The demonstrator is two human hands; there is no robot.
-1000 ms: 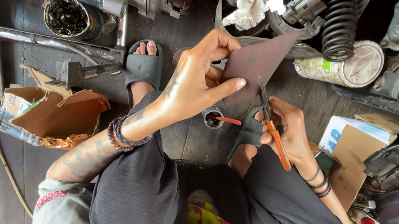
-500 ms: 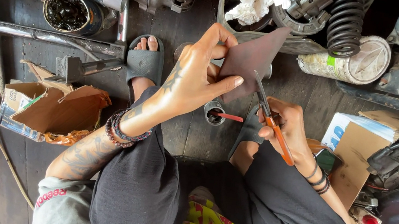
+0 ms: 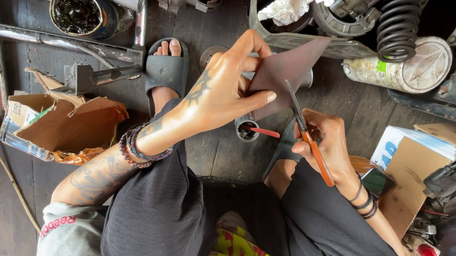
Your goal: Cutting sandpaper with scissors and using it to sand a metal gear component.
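Scissors (image 3: 307, 136) with orange handles, gripped in the right hand (image 3: 330, 142), bite into a thin, matte dark sheet (image 3: 286, 73) that the left hand (image 3: 225, 87) pinches by its edge at ten o'clock from the blades. Cutting looks midway; continuing likely calls for turning the sheet. A coiled black spring (image 3: 399, 21) lies at one o'clock.

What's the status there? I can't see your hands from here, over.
Left hand pinching dark sheet upright. Right hand working orange-handled scissors, blades at sheet's edge. Small open can on floor just beneath.
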